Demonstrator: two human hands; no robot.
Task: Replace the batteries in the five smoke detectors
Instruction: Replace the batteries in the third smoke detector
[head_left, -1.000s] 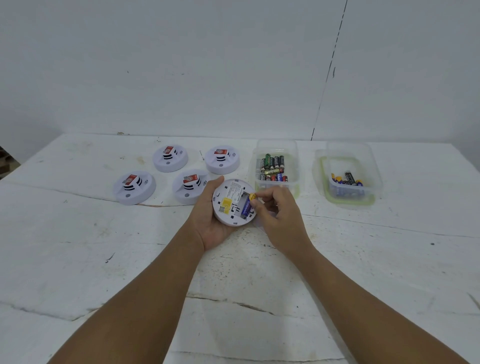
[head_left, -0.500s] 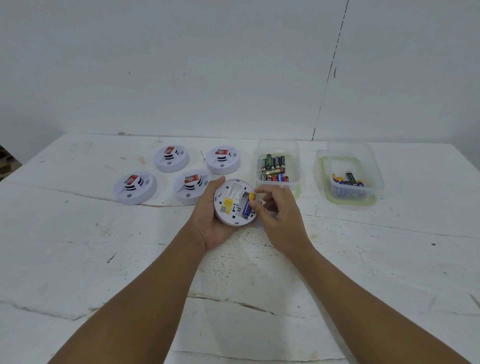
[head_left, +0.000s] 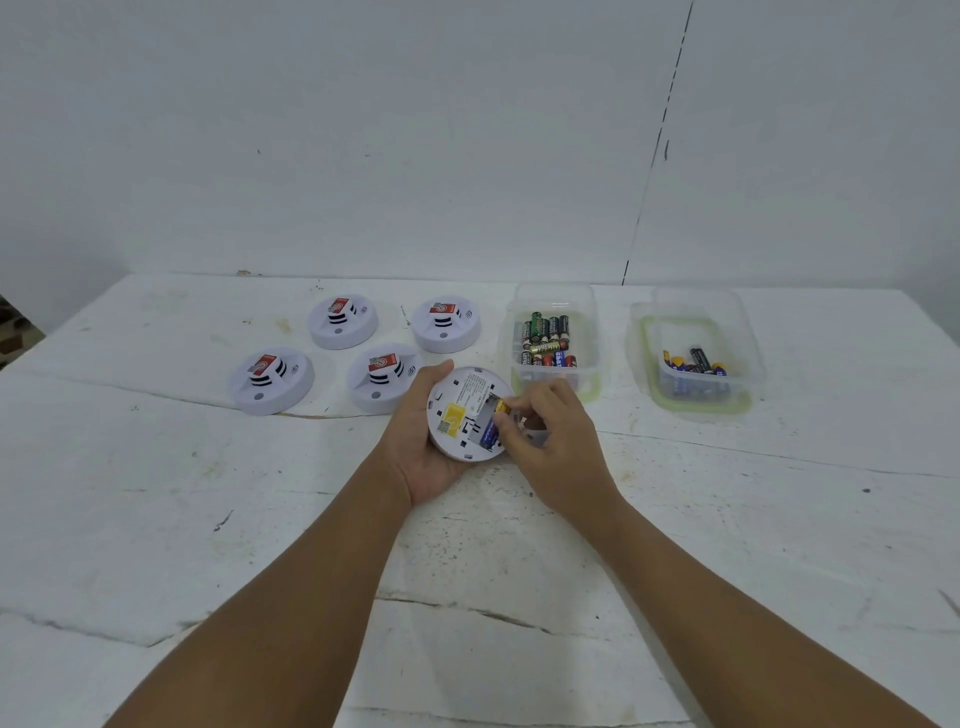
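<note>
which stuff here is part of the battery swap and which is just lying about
In the job: held detector, blue battery, four waiting detectors, near battery tub, far battery tub, left hand, right hand.
Lying about: nothing but the table.

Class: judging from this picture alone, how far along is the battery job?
Done: nothing is certain. In hand: left hand holds an upturned detector; right hand pinches a blue battery at its bay. Left: four detectors sit face-up, untouched.
</note>
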